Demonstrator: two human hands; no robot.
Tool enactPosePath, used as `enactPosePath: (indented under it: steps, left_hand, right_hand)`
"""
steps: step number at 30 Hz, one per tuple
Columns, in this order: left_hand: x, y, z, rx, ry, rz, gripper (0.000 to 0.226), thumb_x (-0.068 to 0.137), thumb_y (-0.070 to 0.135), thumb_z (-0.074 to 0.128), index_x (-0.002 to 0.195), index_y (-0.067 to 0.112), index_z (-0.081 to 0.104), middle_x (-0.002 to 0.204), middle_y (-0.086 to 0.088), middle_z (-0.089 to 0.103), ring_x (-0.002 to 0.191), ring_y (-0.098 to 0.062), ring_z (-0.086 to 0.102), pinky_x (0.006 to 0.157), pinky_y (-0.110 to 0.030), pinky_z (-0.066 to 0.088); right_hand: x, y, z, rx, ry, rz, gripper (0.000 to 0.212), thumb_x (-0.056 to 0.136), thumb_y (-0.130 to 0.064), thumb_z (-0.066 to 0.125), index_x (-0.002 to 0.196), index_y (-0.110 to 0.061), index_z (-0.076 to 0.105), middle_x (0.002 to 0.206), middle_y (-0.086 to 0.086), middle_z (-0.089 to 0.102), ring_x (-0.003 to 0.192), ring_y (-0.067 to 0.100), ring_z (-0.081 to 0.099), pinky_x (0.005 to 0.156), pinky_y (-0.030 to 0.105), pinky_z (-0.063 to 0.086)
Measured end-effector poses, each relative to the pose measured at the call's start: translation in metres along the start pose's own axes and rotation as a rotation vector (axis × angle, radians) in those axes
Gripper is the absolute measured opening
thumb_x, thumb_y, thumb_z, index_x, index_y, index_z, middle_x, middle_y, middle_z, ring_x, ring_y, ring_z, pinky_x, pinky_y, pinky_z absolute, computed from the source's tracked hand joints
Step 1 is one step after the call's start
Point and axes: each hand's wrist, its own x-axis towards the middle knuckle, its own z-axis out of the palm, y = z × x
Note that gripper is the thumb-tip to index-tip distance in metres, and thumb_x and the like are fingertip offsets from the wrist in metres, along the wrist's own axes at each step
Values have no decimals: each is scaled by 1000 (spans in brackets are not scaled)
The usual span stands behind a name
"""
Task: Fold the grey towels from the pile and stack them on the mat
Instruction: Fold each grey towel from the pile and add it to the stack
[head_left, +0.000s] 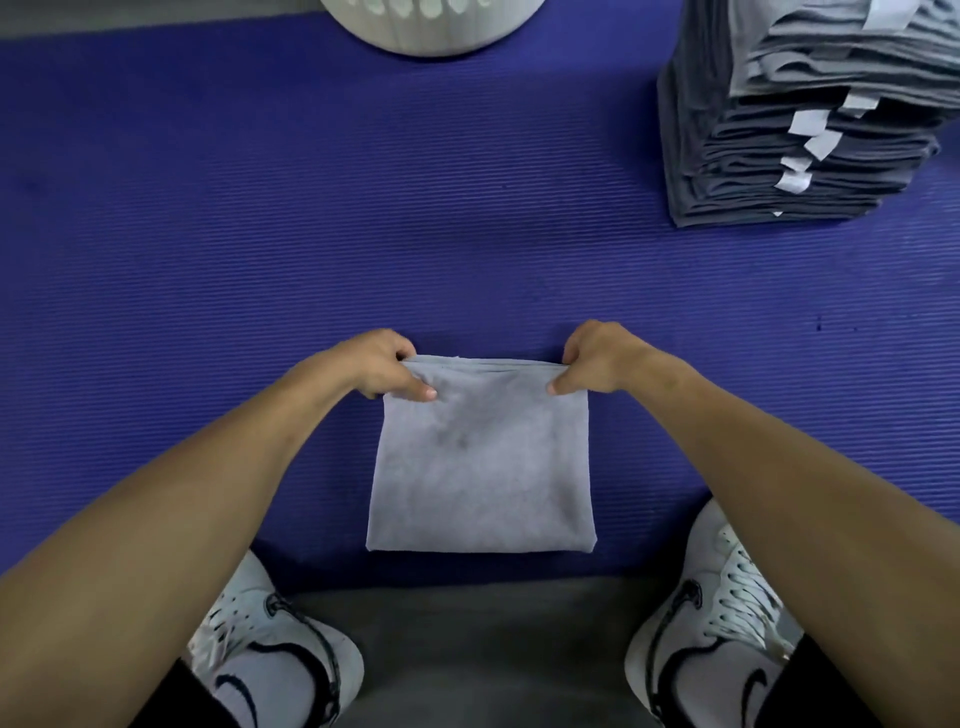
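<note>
Pinching the far corners of a grey towel (480, 457), left hand (376, 366) and right hand (597, 358) hold it on the mat (260, 234), the folded stack (789, 156) lying beyond the right grip.

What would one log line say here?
left hand: pinches towel corner | right hand: pinches other corner | stack: far right on mat

Even soft light, wide-angle edge distortion

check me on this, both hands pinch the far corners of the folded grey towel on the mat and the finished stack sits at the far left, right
Not quite. The head view shows the stack of folded grey towels at the far right, not the far left. The rest holds: the left hand and right hand pinch the far corners of the folded grey towel on the purple mat.
</note>
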Motion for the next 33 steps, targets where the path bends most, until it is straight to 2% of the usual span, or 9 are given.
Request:
enactPosePath:
  steps: [4,8,13,16,19,22,26,28,33]
  left_hand:
    - [1,6,-9,108,-51,33,29,74,41,82,91,22,69,96,4,70,92,-16,65,82,-34,53]
    - [-10,16,-9,98,-112,92,32,76,36,82,98,29,60,101,6,67,91,-13,65,78,-32,53]
    - [-30,26,-15,53,-118,131,41,77,38,82,113,34,61,103,8,70,91,-10,68,72,-25,54]
    - [-53,38,-26,-29,-142,205,18,82,31,79,99,30,72,94,9,74,85,-7,70,69,-24,54]
    - [-82,61,-29,73,-51,301,4,84,32,76,85,33,73,77,18,70,77,-4,63,73,-24,47]
    - [-112,89,-23,164,66,378,5,86,26,73,84,29,69,83,12,69,82,-9,62,75,-28,47]
    - [-157,134,-18,204,213,475,13,88,21,69,84,33,66,87,13,66,84,-9,61,71,-27,47]
    - [-173,157,-18,195,281,499,7,87,24,70,87,30,68,87,10,68,84,-13,63,73,-32,49]
    - [-185,212,-38,74,339,529,3,88,22,67,91,23,69,89,-2,70,78,-17,62,72,-30,45]
  right_hand:
    - [-1,12,-5,121,-81,-73,31,85,-40,74,107,-19,67,112,-3,64,105,18,60,96,35,49]
    - [-6,23,-2,340,-157,-106,21,86,-29,75,100,-18,64,101,1,73,96,18,70,90,32,56]
    - [-27,24,-17,272,-165,-142,18,85,-25,75,102,-23,71,91,-5,75,89,15,72,85,30,57]
    - [-58,22,-43,57,-86,-174,6,85,-25,71,91,-25,74,82,-9,71,86,15,65,79,31,53]
    - [-96,19,-66,-129,2,-192,18,86,-26,68,103,-23,70,99,-5,69,96,18,62,88,37,53]
    - [-137,30,-80,-181,50,-187,24,86,-26,67,110,-26,67,101,-5,66,97,19,60,89,38,53]
    - [-191,64,-96,-159,178,-239,8,85,-19,67,93,-22,68,85,-9,62,81,13,56,71,26,47]
    - [-212,83,-108,-102,259,-256,13,85,-15,68,80,-25,61,73,-13,56,71,9,51,61,20,39]
    - [-233,130,-142,282,409,-280,12,90,-18,66,78,-19,63,72,-6,59,68,10,52,68,27,43]
